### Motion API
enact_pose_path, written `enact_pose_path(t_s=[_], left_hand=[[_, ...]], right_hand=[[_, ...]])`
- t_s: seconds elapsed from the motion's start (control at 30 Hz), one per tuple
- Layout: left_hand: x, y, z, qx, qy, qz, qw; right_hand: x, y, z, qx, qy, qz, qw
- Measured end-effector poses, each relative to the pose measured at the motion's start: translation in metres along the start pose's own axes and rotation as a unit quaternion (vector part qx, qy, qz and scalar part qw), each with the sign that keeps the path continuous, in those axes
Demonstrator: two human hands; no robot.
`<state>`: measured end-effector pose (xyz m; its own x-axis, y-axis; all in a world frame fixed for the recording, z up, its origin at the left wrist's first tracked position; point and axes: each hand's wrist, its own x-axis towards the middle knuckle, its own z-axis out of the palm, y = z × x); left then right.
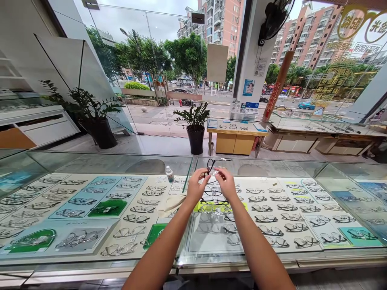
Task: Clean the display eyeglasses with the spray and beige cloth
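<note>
Above the glass counter, my left hand [197, 186] pinches a pair of dark-rimmed eyeglasses [211, 164], tilted up beyond the fingertips. My right hand [225, 183] is close beside it, thumb and fingers drawn together near the lower edge of the frame. Something small and pale shows at those fingertips, too small to name. Below both hands, several eyeglasses [214, 200] lie in a column on the counter. A small white bottle [169, 175] stands upright to the left, and a cream cloth [169, 205] lies next to my left forearm.
The glass display counter [211, 259] spans my front, with rows of eyeglasses [266, 218] beneath its top. Past it stand a potted plant [195, 135], a small wooden display table [232, 143] and further showcases [298, 141] by the windows.
</note>
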<state>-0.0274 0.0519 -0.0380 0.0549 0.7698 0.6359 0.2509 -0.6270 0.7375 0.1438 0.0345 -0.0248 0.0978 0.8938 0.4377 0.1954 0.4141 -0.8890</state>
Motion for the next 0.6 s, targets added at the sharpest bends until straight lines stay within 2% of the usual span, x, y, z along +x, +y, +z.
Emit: enact_pose_path(t_s=[0.17,0.37,0.6], left_hand=[[-0.002,0.004,0.003,-0.043,0.008,-0.048,0.998],[-0.003,0.003,0.004,-0.088,-0.024,-0.056,0.994],[0.000,0.003,-0.002,-0.115,-0.064,-0.056,0.990]], right_hand=[[-0.003,0.003,0.010,0.007,-0.018,-0.012,1.000],[-0.002,0.004,0.014,0.060,-0.002,-0.014,0.998],[-0.004,-0.001,0.012,0.102,-0.038,-0.020,0.994]])
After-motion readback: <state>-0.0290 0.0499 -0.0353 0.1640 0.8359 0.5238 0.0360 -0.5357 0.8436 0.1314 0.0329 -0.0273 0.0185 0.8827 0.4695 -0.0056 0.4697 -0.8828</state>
